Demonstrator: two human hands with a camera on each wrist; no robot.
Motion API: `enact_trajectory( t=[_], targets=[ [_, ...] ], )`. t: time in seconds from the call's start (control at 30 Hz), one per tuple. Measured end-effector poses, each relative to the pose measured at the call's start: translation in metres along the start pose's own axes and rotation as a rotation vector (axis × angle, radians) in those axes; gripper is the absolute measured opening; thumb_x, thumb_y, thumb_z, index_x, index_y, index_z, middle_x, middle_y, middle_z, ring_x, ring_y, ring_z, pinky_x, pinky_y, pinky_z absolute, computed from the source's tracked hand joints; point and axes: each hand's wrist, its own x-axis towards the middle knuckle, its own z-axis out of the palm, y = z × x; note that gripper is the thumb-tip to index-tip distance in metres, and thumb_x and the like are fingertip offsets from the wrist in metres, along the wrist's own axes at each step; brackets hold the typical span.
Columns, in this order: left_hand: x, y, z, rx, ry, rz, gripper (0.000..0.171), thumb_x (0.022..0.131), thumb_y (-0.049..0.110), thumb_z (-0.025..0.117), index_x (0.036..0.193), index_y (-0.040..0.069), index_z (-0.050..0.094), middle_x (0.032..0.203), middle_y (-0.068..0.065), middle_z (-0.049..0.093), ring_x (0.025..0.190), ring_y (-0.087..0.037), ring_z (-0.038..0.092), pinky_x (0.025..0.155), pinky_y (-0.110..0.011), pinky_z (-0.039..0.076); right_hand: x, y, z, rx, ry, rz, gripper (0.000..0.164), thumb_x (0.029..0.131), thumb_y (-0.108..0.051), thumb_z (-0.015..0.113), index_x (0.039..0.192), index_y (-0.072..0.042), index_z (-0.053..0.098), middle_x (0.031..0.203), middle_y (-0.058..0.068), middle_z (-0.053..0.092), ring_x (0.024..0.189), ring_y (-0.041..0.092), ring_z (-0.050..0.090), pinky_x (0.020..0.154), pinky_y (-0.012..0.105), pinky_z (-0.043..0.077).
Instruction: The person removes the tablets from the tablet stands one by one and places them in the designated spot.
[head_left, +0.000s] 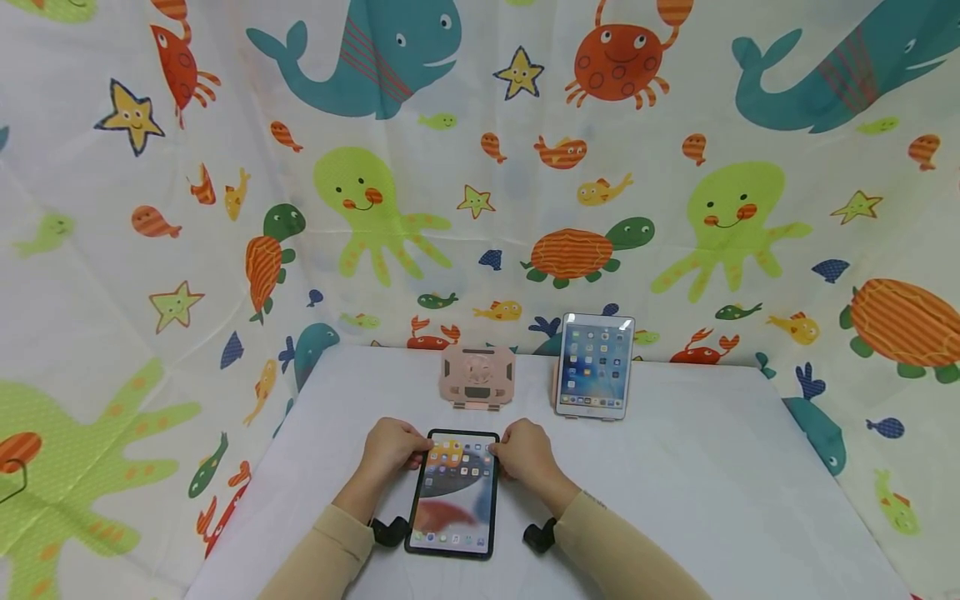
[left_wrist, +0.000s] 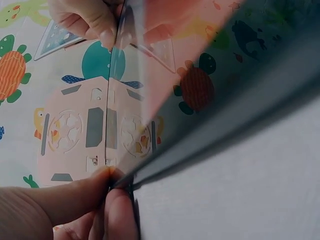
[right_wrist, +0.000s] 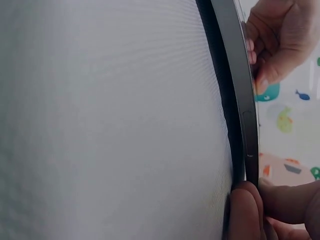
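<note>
A black-bordered tablet (head_left: 453,493), its screen lit with app icons, is between my two hands in the head view. My left hand (head_left: 390,450) pinches its upper left edge, thumb on the front. At the upper right edge my right hand (head_left: 528,457) grips in the same way. The left wrist view shows the thumb and fingers of the left hand (left_wrist: 75,205) closed on the tablet's rim, and its glossy screen mirrors the surroundings. In the right wrist view the right hand (right_wrist: 285,205) pinches the dark side edge (right_wrist: 245,100), with the left hand (right_wrist: 285,40) opposite.
Behind the tablet stands a pink stand (head_left: 477,379) with cut-outs. To its right a second, white-framed tablet (head_left: 596,367) leans upright on a similar support, screen lit. A white table (head_left: 675,500) lies under everything, and a sea-animal curtain (head_left: 465,317) hangs around the back and sides.
</note>
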Motion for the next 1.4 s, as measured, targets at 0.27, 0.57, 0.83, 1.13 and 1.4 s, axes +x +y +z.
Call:
enact_trajectory(
  t=[0.27,0.57,0.83,1.13,1.4],
  targets=[
    [0.001,-0.003,-0.002,-0.024,-0.024,0.024,0.014,0.086,0.006,0.087,0.079,0.001,0.076,0.06,-0.004,0.066,0.048,-0.009,0.062,0.048,-0.021,0.057,-0.001,0.001,-0.002,0.035,-0.016,-0.024,0.03,0.093,-0.018,0.084,0.069,-0.011,0.067,0.058,0.001,0.066,0.049,0.013,0.064,0.044,0.021,0.05],
    [0.006,-0.006,-0.008,-0.118,-0.073,-0.02,0.012,0.087,0.005,0.086,0.086,-0.002,0.078,0.063,-0.004,0.069,0.051,-0.008,0.063,0.051,-0.022,0.059,0.001,0.005,-0.003,0.096,-0.045,0.022,0.027,0.092,-0.02,0.086,0.072,-0.011,0.07,0.062,0.003,0.069,0.052,0.012,0.062,0.046,0.022,0.053],
    [0.007,-0.007,-0.01,-0.17,-0.088,-0.018,0.012,0.085,0.004,0.087,0.088,-0.004,0.078,0.063,-0.004,0.069,0.052,-0.009,0.064,0.051,-0.023,0.06,0.002,0.007,-0.005,0.128,-0.049,0.014,0.025,0.092,-0.019,0.086,0.074,-0.01,0.073,0.062,0.003,0.07,0.053,0.012,0.065,0.047,0.023,0.055],
    [0.008,-0.007,-0.01,-0.185,-0.116,-0.015,0.016,0.087,0.007,0.087,0.097,-0.004,0.079,0.071,-0.005,0.074,0.056,-0.01,0.066,0.054,-0.024,0.062,0.002,0.006,-0.011,0.144,-0.069,0.022,0.02,0.093,-0.019,0.086,0.078,-0.01,0.075,0.067,0.003,0.072,0.058,0.014,0.068,0.049,0.025,0.058],
    [0.006,-0.003,-0.01,-0.173,-0.113,-0.017,0.018,0.088,0.009,0.087,0.099,-0.002,0.079,0.076,-0.007,0.075,0.059,-0.012,0.067,0.056,-0.025,0.062,0.0,0.006,-0.018,0.205,-0.1,0.019,0.012,0.093,-0.018,0.084,0.087,-0.009,0.08,0.076,0.006,0.075,0.064,0.016,0.071,0.054,0.028,0.062]
  ],
)
